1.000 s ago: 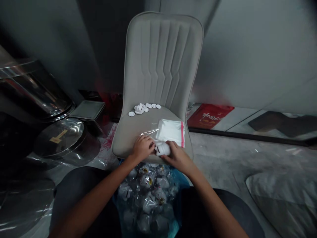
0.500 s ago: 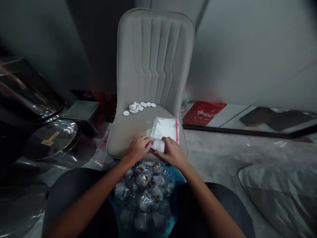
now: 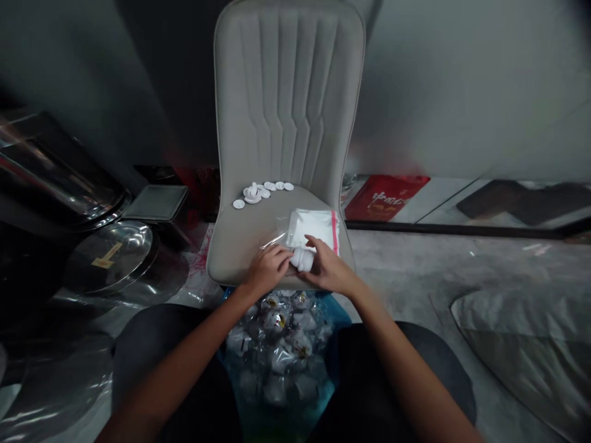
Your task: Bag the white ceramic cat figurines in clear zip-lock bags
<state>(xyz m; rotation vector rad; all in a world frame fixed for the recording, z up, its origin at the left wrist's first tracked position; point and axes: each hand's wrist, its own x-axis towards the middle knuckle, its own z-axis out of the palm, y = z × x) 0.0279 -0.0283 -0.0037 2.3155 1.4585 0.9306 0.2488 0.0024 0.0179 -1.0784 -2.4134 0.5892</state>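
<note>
My left hand (image 3: 266, 268) and my right hand (image 3: 325, 271) meet at the front edge of a grey chair seat (image 3: 240, 240). Between them is a small white plastic part (image 3: 302, 259), with the fingers of both hands closed round it. A clear bag film (image 3: 276, 239) trails off from my left fingertips. Just behind the hands lies a stack of clear zip bags with a pink strip (image 3: 314, 226). Several small white discs (image 3: 262, 192) sit at the back of the seat.
A blue bin of bagged white parts (image 3: 281, 351) stands between my knees. Steel trays and lids (image 3: 111, 252) crowd the floor at left. A red packet (image 3: 385, 197) lies on the floor right of the chair, and a grey cushion (image 3: 521, 344) at far right.
The view has shifted slightly. Both hands stay together on the white part at the seat's front edge, turning it a little; my right fingers are now raised over it.
</note>
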